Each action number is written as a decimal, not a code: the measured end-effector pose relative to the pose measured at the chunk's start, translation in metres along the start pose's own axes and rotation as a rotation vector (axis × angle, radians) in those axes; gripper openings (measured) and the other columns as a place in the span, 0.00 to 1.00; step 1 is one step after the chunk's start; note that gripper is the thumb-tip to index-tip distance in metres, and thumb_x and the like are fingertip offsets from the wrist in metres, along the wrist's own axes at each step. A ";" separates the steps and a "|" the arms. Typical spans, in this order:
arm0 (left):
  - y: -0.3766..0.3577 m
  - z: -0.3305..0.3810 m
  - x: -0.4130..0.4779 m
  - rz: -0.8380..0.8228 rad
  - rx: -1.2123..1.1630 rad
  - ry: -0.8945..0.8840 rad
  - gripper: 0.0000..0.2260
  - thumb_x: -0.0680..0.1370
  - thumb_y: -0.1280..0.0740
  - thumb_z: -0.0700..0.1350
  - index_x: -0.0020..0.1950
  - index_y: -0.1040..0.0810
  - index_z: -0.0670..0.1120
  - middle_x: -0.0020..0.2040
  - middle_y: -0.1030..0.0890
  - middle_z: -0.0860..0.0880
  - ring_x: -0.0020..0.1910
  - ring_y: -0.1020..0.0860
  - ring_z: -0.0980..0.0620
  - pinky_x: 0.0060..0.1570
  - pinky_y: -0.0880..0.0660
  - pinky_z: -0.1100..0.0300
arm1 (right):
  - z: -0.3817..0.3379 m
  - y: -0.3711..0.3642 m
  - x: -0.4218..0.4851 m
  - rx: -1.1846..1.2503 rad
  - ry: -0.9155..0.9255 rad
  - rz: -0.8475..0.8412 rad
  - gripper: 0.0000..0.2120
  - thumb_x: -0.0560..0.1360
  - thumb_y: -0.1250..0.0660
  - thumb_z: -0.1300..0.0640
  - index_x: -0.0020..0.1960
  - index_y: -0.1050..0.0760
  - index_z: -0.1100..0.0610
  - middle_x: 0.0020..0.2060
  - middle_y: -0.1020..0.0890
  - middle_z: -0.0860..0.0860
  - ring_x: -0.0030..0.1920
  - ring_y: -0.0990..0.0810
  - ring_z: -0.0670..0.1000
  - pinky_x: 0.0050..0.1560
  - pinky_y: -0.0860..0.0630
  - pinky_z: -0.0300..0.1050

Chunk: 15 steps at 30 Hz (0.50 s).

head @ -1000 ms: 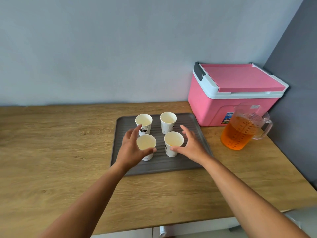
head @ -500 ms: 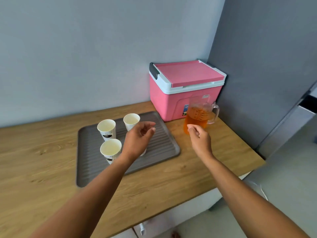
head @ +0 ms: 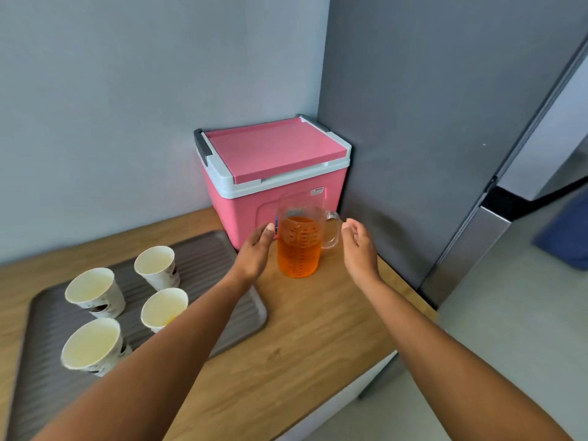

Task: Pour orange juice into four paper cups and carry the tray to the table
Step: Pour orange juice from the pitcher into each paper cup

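Either side of juice pitcher [head: 299, 246]: L hand [head: 254, 253] fingers straight, R hand [head: 359, 246] fingers loosely curled, both empty.

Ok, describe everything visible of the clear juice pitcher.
The clear plastic pitcher stands upright on the wooden counter before the pink cooler box, well over half full of orange juice. It has a printed scale on its wall and its handle points toward the right hand; the left hand is at its other side. Neither grips it.
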State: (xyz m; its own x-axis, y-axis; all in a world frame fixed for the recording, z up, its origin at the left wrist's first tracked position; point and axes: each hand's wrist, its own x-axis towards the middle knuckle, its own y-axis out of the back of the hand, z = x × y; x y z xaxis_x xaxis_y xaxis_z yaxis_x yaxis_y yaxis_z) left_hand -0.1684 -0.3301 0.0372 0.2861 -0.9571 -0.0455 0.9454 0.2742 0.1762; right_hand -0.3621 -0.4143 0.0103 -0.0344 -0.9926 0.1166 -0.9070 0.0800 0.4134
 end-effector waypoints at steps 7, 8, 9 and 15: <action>-0.027 0.002 0.043 0.013 -0.084 0.054 0.30 0.79 0.51 0.65 0.73 0.32 0.50 0.65 0.27 0.54 0.63 0.31 0.56 0.63 0.37 0.57 | 0.009 -0.013 0.047 0.051 0.031 -0.158 0.23 0.83 0.47 0.42 0.73 0.31 0.51 0.68 0.24 0.49 0.67 0.25 0.49 0.59 0.29 0.39; -0.028 0.000 0.049 0.020 -0.095 0.058 0.31 0.78 0.52 0.67 0.73 0.32 0.51 0.65 0.27 0.54 0.64 0.31 0.55 0.64 0.36 0.56 | 0.010 -0.016 0.050 0.067 0.038 -0.179 0.23 0.83 0.47 0.42 0.73 0.31 0.50 0.68 0.24 0.48 0.66 0.25 0.48 0.57 0.29 0.38; -0.029 -0.001 0.052 0.025 -0.099 0.060 0.31 0.77 0.52 0.68 0.73 0.33 0.52 0.66 0.27 0.54 0.66 0.31 0.54 0.66 0.36 0.55 | 0.012 -0.018 0.051 0.080 0.048 -0.195 0.22 0.83 0.46 0.42 0.72 0.31 0.50 0.68 0.24 0.48 0.66 0.25 0.47 0.56 0.29 0.37; -0.037 -0.007 0.062 0.084 -0.143 0.056 0.33 0.77 0.53 0.68 0.75 0.36 0.51 0.74 0.32 0.49 0.73 0.34 0.49 0.73 0.39 0.46 | 0.020 -0.029 0.052 0.158 0.123 -0.202 0.18 0.81 0.48 0.39 0.63 0.27 0.42 0.58 0.20 0.43 0.58 0.21 0.45 0.57 0.20 0.52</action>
State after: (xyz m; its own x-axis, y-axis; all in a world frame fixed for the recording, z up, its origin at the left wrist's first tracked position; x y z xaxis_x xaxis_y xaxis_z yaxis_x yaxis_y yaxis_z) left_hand -0.1845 -0.3988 0.0212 0.3699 -0.9246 -0.0916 0.9291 0.3676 0.0406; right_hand -0.3456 -0.4700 -0.0136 0.1964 -0.9676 0.1584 -0.9447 -0.1435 0.2949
